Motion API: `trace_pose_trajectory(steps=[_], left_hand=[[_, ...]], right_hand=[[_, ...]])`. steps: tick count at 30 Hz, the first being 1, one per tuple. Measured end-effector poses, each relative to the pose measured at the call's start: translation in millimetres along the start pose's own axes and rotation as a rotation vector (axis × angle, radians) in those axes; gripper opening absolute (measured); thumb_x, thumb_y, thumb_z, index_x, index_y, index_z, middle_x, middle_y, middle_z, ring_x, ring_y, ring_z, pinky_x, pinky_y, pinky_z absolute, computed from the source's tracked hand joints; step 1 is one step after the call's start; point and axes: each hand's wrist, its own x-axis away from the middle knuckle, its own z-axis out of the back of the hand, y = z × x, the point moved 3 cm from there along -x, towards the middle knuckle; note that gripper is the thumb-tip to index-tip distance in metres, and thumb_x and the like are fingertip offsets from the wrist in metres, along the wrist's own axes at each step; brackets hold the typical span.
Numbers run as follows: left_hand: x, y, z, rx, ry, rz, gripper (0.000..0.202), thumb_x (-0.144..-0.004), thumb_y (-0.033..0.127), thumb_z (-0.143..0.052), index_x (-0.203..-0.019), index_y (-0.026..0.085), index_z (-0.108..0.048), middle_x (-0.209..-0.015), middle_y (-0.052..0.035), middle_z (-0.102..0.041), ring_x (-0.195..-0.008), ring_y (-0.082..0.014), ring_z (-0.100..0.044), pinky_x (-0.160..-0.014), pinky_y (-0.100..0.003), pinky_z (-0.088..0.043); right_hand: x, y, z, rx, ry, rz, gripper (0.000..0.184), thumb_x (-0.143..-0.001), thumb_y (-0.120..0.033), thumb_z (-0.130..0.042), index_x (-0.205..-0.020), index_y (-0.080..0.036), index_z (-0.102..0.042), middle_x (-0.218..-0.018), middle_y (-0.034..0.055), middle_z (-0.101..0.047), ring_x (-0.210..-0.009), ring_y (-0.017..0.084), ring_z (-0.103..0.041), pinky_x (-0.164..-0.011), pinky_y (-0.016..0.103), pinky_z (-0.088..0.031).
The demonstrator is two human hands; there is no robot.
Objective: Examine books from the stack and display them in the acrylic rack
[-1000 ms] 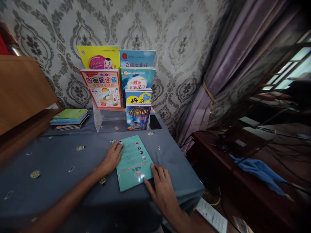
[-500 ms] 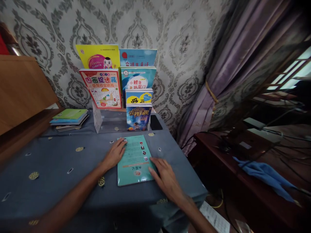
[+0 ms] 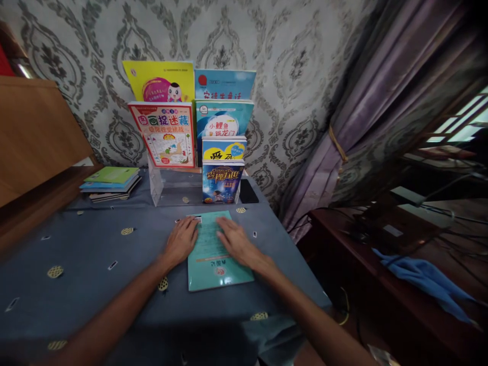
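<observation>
A teal green book (image 3: 209,278) lies flat on the cloth-covered table, its printing upside down to me. My left hand (image 3: 182,241) rests along its far left edge with the fingers stretched out over the cover. Over the right half of the book is my right hand (image 3: 241,245), fingers spread and slightly blurred; whether it touches the cover I cannot tell. Just behind the book, a clear acrylic rack (image 3: 175,195) holds several books upright, among them a red-bordered picture book (image 3: 170,134) and a dark blue book (image 3: 222,182).
A small pile of books (image 3: 110,180) lies at the table's back left, near a wooden panel (image 3: 34,137). A black phone-like slab (image 3: 249,191) sits right of the rack. Beyond the table's right edge stand a dark red cabinet (image 3: 366,269) with a blue cloth (image 3: 423,284) and a curtain (image 3: 335,137).
My right hand has moved from the book's right edge inward and away from me over its cover. The left hand stays on the far left edge. The view has shifted slightly.
</observation>
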Motion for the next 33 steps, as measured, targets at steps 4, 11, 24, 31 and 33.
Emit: trace_pose_trajectory(steps=[4, 11, 24, 31, 33], left_hand=[[0.3, 1.4, 1.1, -0.018, -0.016, 0.014, 0.037, -0.094, 0.018, -0.044, -0.130, 0.020, -0.055, -0.137, -0.0125, -0.061, -0.131, -0.0282, -0.054, -0.112, -0.051, -0.041], [-2.6, 2.7, 2.8, -0.054, -0.051, 0.012, 0.032, -0.096, 0.019, -0.042, -0.125, 0.018, -0.056, -0.135, -0.0150, -0.062, -0.129, -0.0287, -0.056, -0.109, -0.051, -0.042], [-4.3, 6.8, 6.2, -0.086, -0.057, 0.004, 0.032, -0.099, 0.021, -0.038, -0.124, 0.019, -0.056, -0.135, -0.0148, -0.062, -0.130, -0.0296, -0.055, -0.108, -0.054, -0.042], [-4.5, 4.3, 5.8, -0.078, -0.079, 0.005, 0.032, -0.098, 0.022, -0.039, -0.124, 0.020, -0.058, -0.138, -0.0139, -0.061, -0.133, -0.0293, -0.054, -0.109, -0.053, -0.042], [-3.7, 2.2, 4.5, -0.058, -0.078, 0.006, 0.033, -0.099, 0.024, -0.039, -0.126, 0.021, -0.058, -0.139, -0.0135, -0.060, -0.133, -0.0293, -0.053, -0.110, -0.053, -0.041]], right_hand=[[-36.5, -35.3, -29.7, -0.089, -0.089, 0.127, 0.053, -0.105, -0.036, -0.030, -0.149, -0.009, -0.040, -0.153, 0.0184, -0.047, -0.147, 0.026, -0.035, -0.121, 0.048, -0.028], [-54.2, -23.0, -52.4, -0.110, -0.098, 0.162, 0.049, -0.105, -0.031, -0.030, -0.150, -0.012, -0.040, -0.151, 0.0168, -0.049, -0.145, 0.023, -0.039, -0.121, 0.049, -0.029], [-36.6, 33.1, -27.6, -0.055, -0.021, 0.016, 0.048, -0.100, -0.021, -0.036, -0.147, -0.018, -0.046, -0.149, 0.0132, -0.052, -0.143, 0.023, -0.043, -0.120, 0.050, -0.032], [-32.8, 60.3, -20.9, -0.196, 0.051, -0.059, 0.048, -0.098, -0.019, -0.039, -0.144, -0.023, -0.052, -0.144, 0.0072, -0.058, -0.138, 0.022, -0.049, -0.119, 0.050, -0.034], [-34.8, 66.7, -17.3, -0.294, 0.070, -0.075, 0.045, -0.098, -0.022, -0.041, -0.140, -0.023, -0.056, -0.139, 0.0067, -0.063, -0.132, 0.023, -0.056, -0.115, 0.049, -0.040]])
